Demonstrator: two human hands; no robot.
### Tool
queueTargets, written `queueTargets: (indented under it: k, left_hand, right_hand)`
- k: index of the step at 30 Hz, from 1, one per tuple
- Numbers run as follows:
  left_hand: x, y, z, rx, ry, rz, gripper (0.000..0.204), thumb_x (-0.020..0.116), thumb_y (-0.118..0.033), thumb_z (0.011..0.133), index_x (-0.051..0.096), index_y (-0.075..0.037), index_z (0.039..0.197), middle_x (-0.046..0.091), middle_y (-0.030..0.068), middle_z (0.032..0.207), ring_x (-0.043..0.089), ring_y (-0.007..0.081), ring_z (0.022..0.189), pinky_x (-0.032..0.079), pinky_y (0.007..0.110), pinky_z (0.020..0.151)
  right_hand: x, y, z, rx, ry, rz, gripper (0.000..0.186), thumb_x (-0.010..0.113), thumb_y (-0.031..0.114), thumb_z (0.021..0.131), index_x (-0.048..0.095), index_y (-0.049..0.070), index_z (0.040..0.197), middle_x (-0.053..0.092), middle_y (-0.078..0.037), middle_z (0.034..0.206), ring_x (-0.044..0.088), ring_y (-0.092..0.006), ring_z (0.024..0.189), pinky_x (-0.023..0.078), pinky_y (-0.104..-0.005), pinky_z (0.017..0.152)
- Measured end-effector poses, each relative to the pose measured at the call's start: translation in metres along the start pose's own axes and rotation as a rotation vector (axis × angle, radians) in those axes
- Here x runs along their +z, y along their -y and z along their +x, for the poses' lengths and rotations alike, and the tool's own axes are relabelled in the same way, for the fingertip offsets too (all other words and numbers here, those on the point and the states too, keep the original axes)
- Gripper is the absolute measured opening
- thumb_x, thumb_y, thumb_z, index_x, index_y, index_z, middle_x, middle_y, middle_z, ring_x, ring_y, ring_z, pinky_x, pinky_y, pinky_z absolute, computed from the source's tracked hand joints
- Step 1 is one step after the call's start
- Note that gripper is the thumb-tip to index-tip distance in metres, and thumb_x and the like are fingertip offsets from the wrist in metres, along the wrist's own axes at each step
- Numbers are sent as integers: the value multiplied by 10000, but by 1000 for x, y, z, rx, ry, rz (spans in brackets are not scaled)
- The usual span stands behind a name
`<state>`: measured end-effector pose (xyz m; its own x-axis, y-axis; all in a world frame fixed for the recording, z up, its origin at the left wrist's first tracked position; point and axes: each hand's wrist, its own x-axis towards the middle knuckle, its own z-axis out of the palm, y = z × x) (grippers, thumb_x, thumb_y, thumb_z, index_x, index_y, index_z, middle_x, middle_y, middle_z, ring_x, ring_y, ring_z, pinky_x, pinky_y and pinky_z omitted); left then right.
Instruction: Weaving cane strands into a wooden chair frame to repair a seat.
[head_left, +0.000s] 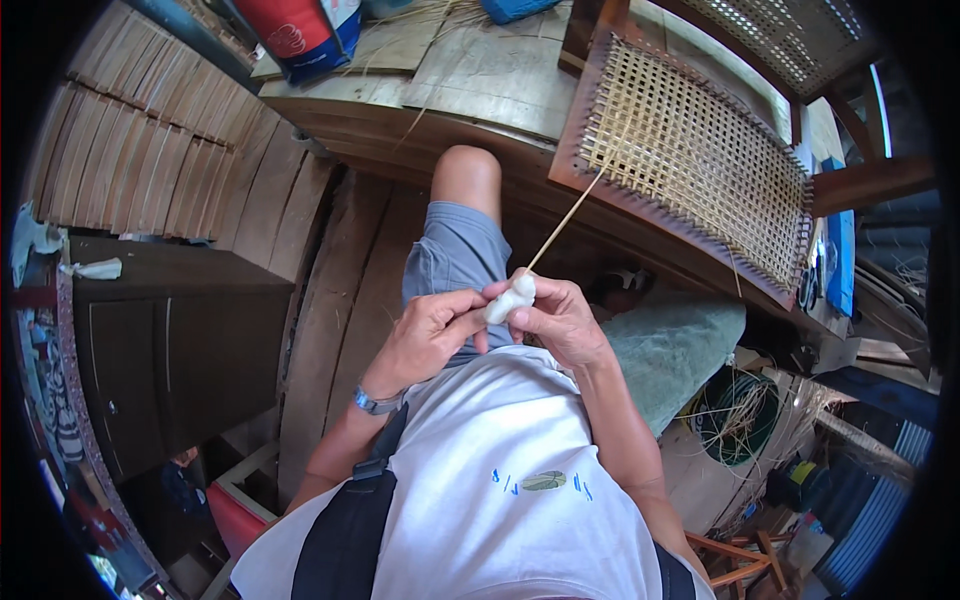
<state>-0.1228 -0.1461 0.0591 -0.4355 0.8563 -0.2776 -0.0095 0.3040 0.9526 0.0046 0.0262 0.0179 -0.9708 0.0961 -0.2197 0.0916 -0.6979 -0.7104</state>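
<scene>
My left hand (pixel 425 335) and my right hand (pixel 560 320) meet in front of my lap, both pinching a small white wad, like cloth or padding (pixel 508 300). A thin cane strand (pixel 565 220) runs from the wad up to a woven cane panel (pixel 700 160) in a wooden frame, which rests on the bench ahead at the right. The strand's end inside the wad is hidden.
A wooden bench top (pixel 480 85) holds a red and blue bag (pixel 310 30). A dark cabinet (pixel 175 350) and stacked boards (pixel 140 160) stand at my left. A greenish cloth (pixel 660 360), coiled cane (pixel 730 415) and a red seat (pixel 235 520) lie around me.
</scene>
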Motion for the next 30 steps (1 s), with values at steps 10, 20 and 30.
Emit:
queueTargets:
  k: [10,20,30]
  left_hand:
    - [-11,-15,0,-119,246,-227,255,581,-204,1028,711,13,990,535,-55,627,435,11,529,317,188,498]
    - [-104,11,0,-196,-36,238,218,588,-209,1010,720,-40,972,490,-76,622,405,8,547,288,181,515]
    - [-167,30,9,-89,-667,124,193,588,-221,1034,686,-55,1036,493,-58,692,378,8,574,262,181,504]
  right_hand:
    - [9,38,-7,-686,-562,-543,271,663,7,964,648,2,1235,697,-66,1169,651,-105,1009,541,-237,836]
    - [-107,103,-89,-1041,-1181,-684,250,655,141,1003,658,49,1236,695,-48,1188,642,-66,887,528,-184,703]
    - [-212,111,-231,-1103,-1941,-612,241,694,225,987,702,52,1156,703,-24,1020,626,-77,817,533,-196,660]
